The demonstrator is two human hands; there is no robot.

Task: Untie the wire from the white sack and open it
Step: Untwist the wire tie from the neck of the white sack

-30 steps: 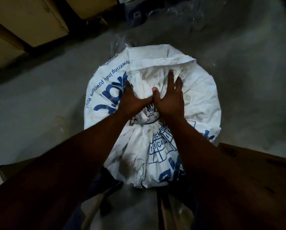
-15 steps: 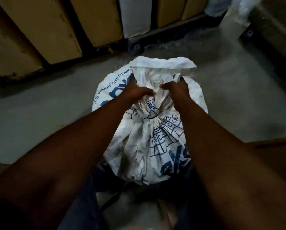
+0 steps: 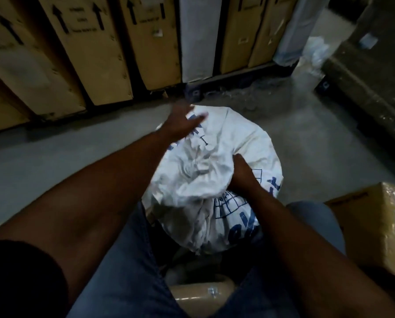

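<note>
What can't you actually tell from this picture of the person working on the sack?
- Wire tie: not visible in the head view; crumpled folds of the white woven sack with blue print and the right hand cover the neck.
- Left hand: motion-blurred, so its grip is unclear.
- Sack contents: hidden by the fabric.
- Labels on the tall brown cardboard boxes: too blurred to read.

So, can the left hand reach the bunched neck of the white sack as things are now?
Probably yes. The left hand is open over the far side of the white sack, blurred, and nothing lies between it and the bunched neck. Only the right hand is there, gripping the neck's right side.
</note>
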